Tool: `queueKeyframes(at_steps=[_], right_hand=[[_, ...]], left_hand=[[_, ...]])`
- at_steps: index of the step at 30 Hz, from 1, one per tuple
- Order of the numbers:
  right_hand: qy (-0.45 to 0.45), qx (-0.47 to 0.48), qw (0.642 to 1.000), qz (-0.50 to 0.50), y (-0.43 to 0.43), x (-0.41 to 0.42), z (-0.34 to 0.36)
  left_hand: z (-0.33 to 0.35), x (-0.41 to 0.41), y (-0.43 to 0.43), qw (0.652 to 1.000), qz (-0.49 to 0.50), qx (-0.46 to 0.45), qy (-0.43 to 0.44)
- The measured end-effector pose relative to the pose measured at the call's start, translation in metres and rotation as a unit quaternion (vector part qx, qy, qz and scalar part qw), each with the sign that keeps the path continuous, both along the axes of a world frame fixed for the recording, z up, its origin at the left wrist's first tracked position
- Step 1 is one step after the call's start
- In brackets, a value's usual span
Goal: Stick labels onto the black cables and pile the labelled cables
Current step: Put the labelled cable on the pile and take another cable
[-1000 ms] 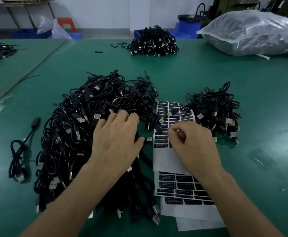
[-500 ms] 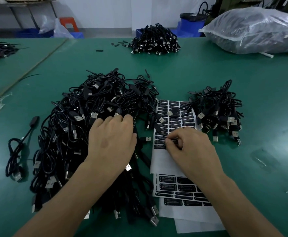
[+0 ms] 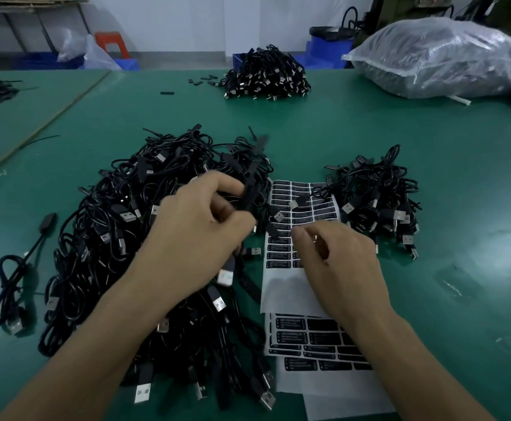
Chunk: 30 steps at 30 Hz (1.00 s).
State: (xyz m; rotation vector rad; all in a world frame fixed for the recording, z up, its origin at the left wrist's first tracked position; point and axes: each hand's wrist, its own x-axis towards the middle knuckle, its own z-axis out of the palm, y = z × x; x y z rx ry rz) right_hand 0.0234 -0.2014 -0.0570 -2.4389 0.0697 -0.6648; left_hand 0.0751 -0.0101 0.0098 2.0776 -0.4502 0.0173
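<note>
The black cable (image 3: 248, 189) for this cycle is up off the heap, just left of the label sheet (image 3: 304, 208). The left hand (image 3: 199, 226) pinches its slim inline block between thumb and curled fingers, and the cord trails down out of the grip. A second ago that hand lay flat on the heap, so a cable has now been singled out.

The right hand (image 3: 339, 262) stays on the sheet's middle rows, thumb and forefinger closed together against it. It is probably working a label loose, but I cannot tell whether one has come free. If so, sticking comes next.

The big heap of cables (image 3: 120, 238) lies left of the sheet. A smaller pile (image 3: 378, 205) touches the sheet's right edge and is likely the labelled stack. One lone cable (image 3: 14, 278) lies beyond the heap on the green table (image 3: 445, 165).
</note>
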Motion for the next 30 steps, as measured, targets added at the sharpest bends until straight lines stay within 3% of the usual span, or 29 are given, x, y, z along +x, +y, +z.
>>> queueKeyframes(at_steps=[3, 6, 9, 15, 18, 22, 25, 30], right_hand=[[-0.066, 0.052, 0.996, 0.032, 0.003, -0.002, 0.006], [-0.045, 0.196, 0.978, 0.047, 0.004, 0.000, 0.003], [-0.004, 0.317, 0.948, 0.026, -0.002, 0.002, 0.000], [-0.029, 0.472, 0.878, 0.070, -0.016, 0.003, 0.007], [-0.043, 0.451, 0.886, 0.099, -0.017, 0.000, 0.012], [-0.055, 0.408, 0.904, 0.113, -0.016, -0.001, 0.016], [-0.034, 0.425, 0.892, 0.149, -0.014, -0.002, 0.019], [-0.001, 0.408, 0.898, 0.167, -0.011, -0.004, 0.020]], left_hand=[[-0.004, -0.003, -0.003, 0.995, -0.084, 0.024, 0.053], [-0.007, -0.003, -0.003, 0.985, -0.145, 0.081, 0.043], [-0.005, -0.003, -0.001, 0.980, -0.167, 0.100, 0.047], [-0.003, 0.001, 0.005, 0.976, -0.151, 0.135, 0.074], [-0.004, 0.003, 0.006, 0.978, -0.108, 0.173, 0.045], [-0.005, -0.003, 0.001, 0.961, 0.008, 0.269, -0.068], [-0.006, -0.014, -0.010, 0.955, 0.002, 0.267, -0.126], [-0.017, -0.019, -0.021, 0.913, -0.029, 0.369, -0.170]])
